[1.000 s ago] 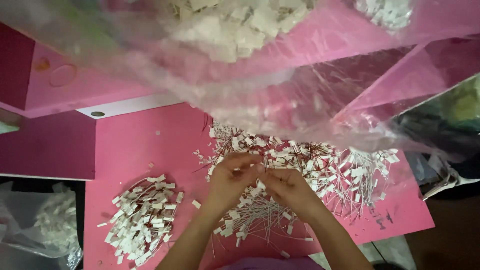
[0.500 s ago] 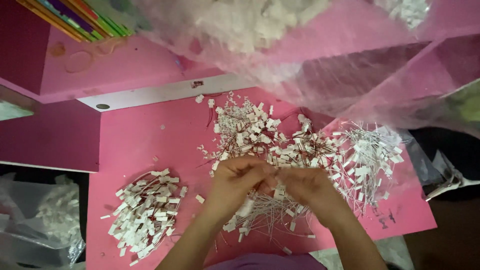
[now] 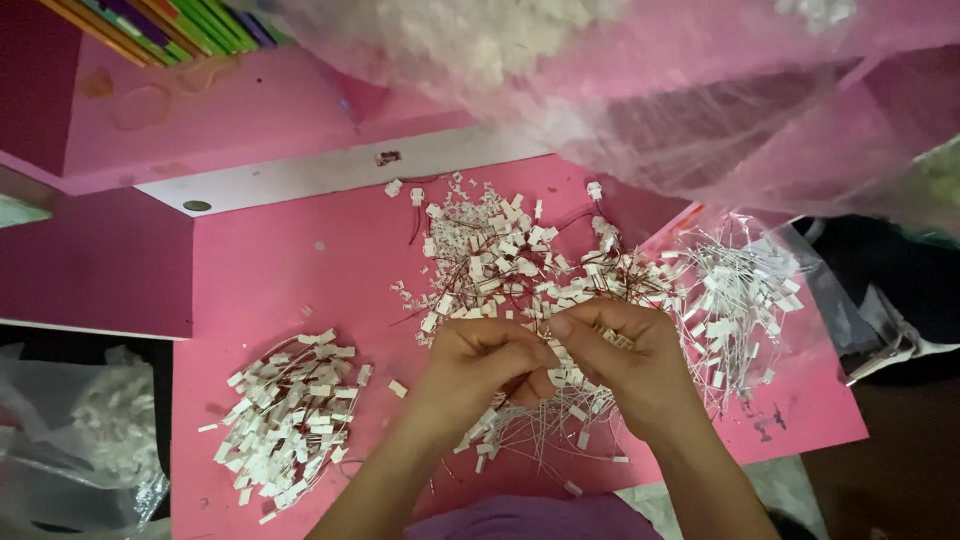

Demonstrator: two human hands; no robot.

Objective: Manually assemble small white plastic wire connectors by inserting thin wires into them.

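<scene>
Head view: hands (image 3: pixel 560 365) pinch tags (image 3: pixel 560 378) (white).

Home piecework bench: pink table (image 3: pixel 280 270), heaps of white tags (image 3: pixel 290 415), plastic bags (image 3: pixel 700 90).

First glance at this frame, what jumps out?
The two hands meeting at centre bottom, left hand and right hand, pinching small white tags with thin wires between the fingertips. Behind them a big tangled heap of tags sprawls across the pink table. A tidier pile of tags lies at lower left, and clear plastic bags hang across the top.
</scene>
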